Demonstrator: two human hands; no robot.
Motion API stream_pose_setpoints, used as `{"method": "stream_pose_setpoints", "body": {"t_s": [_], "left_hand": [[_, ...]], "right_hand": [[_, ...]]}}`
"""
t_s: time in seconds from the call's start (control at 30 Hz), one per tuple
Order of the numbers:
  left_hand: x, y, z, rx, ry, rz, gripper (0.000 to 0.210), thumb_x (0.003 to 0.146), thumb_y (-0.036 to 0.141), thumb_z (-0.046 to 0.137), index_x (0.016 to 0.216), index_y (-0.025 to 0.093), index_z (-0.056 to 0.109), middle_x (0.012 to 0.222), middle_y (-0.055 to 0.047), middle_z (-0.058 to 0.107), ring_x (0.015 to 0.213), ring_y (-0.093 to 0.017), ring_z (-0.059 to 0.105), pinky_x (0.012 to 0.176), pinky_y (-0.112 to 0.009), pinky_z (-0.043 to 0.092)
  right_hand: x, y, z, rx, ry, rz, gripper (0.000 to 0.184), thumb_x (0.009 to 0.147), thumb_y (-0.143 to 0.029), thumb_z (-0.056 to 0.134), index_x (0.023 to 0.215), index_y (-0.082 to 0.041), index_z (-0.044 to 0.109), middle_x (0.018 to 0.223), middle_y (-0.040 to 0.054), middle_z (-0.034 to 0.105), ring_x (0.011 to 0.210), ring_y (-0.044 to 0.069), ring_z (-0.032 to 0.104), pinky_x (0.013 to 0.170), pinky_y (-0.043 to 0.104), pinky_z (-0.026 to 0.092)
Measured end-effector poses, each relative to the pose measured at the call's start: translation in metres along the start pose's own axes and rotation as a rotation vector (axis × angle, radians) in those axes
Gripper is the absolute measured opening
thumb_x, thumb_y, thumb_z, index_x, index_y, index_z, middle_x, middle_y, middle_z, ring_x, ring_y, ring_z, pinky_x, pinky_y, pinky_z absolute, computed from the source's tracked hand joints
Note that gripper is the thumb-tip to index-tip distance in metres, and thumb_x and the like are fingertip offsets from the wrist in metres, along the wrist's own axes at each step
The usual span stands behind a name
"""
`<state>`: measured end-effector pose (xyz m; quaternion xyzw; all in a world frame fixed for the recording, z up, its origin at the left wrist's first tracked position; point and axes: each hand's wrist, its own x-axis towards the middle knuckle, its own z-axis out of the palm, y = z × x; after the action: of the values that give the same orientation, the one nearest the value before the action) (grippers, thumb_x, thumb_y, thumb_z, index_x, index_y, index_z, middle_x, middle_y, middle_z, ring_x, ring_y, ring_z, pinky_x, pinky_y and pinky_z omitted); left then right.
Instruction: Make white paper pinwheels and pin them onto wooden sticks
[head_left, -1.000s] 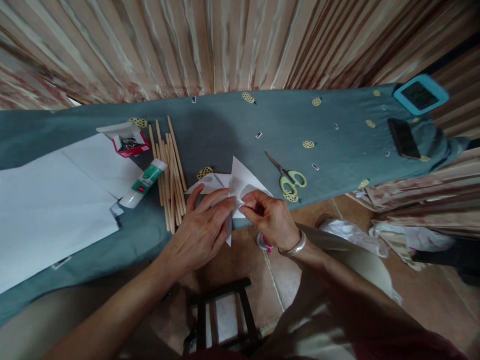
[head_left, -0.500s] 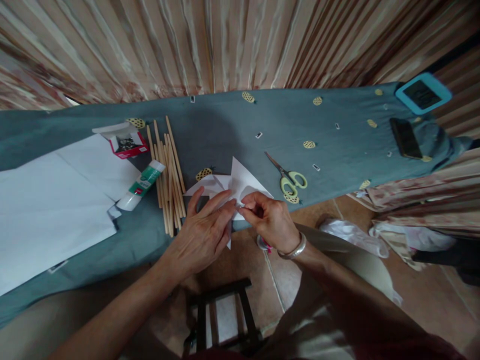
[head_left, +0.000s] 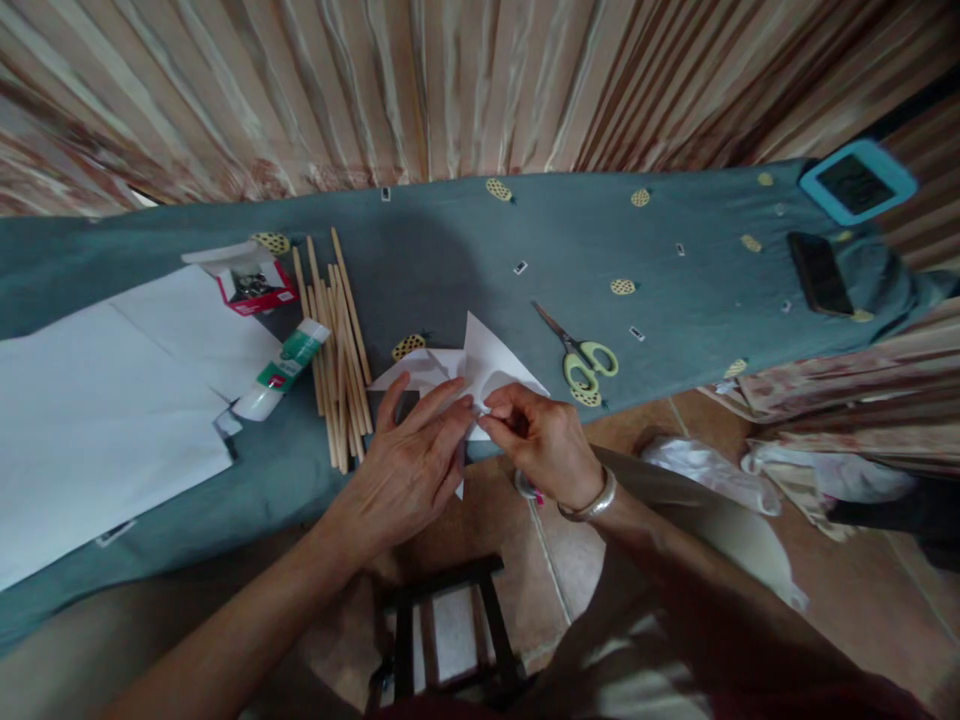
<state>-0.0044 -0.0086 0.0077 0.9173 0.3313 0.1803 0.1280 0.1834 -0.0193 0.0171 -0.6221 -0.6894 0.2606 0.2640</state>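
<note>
Both hands are on a white paper pinwheel with folded, pointed blades at the table's front edge. My left hand lies over its left part, several fingers stretched across the paper and the index fingertip pressing near the centre. Its thumb is mostly hidden underneath. With thumb and fingertips pinched together, my right hand grips folded paper at the centre; anything small between those fingertips cannot be made out. Green-handled scissors lie to the right of the pinwheel. Several wooden sticks lie in a bunch on its left.
A glue stick rests against the sticks, by large white sheets. Behind it stands an open red box of small dark metal pieces. A phone and blue-framed device lie far right. A dark stool stands below.
My hands keep almost the same pose on the pinwheel. The view has shifted slightly, so things on the right appear a little farther right.
</note>
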Motion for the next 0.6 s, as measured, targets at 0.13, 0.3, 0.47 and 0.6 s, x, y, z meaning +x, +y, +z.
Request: {"method": "stream_pose_setpoints", "body": {"t_s": [0.13,0.3,0.47,0.6], "left_hand": [[0.001,0.000,0.001,0.016,0.002,-0.008,0.039,0.087,0.013,0.045,0.126,0.014,0.044,0.123,-0.012,0.065,0.132,-0.027,0.044,0.116,-0.059,0.010],[0.004,0.004,-0.001,0.076,0.019,-0.006,0.037,0.086,0.011,0.045,0.122,0.013,0.046,0.122,-0.011,0.066,0.132,-0.027,0.045,0.117,-0.058,0.004],[0.009,0.007,-0.004,0.058,0.015,-0.044,0.037,0.085,0.011,0.045,0.121,0.013,0.047,0.119,-0.013,0.067,0.131,-0.028,0.045,0.117,-0.061,0.004],[0.011,0.006,-0.004,0.043,0.012,-0.072,0.037,0.085,0.011,0.044,0.121,0.015,0.048,0.117,-0.013,0.068,0.132,-0.028,0.045,0.115,-0.063,0.008]], "right_hand": [[-0.001,-0.002,0.000,-0.013,0.002,-0.028,0.004,0.081,-0.018,0.064,0.084,-0.018,0.062,0.066,-0.0027,0.063,0.053,0.010,0.054,0.057,0.021,0.040],[-0.002,-0.002,-0.002,-0.083,-0.009,-0.062,0.003,0.085,-0.020,0.060,0.085,-0.018,0.062,0.068,-0.0012,0.062,0.060,0.013,0.057,0.062,0.023,0.042],[-0.003,-0.003,-0.004,-0.166,-0.018,-0.109,0.012,0.089,-0.026,0.057,0.090,-0.016,0.063,0.073,0.0033,0.064,0.069,0.018,0.061,0.068,0.028,0.045],[0.001,0.000,-0.015,-0.170,0.023,-0.098,0.018,0.091,-0.031,0.054,0.094,-0.017,0.065,0.076,0.0048,0.067,0.073,0.019,0.063,0.072,0.029,0.048]]}}
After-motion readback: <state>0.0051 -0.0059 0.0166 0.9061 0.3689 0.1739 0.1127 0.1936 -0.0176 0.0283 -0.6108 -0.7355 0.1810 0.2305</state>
